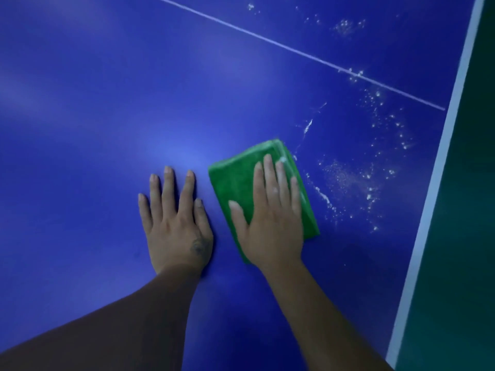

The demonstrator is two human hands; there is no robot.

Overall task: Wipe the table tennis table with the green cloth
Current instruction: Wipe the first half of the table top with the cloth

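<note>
Head view: the right hand [270,218] lies flat, fingers straight, pressing the folded green cloth [235,180] on the blue table [107,103]. The left hand [174,223] rests flat at its nine o'clock. White spots [375,145] sit at two o'clock, so I think wiping is partly done.

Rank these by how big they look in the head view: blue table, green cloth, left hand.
1. blue table, by far.
2. green cloth and left hand look alike; right hand covers part of the cloth.
</note>
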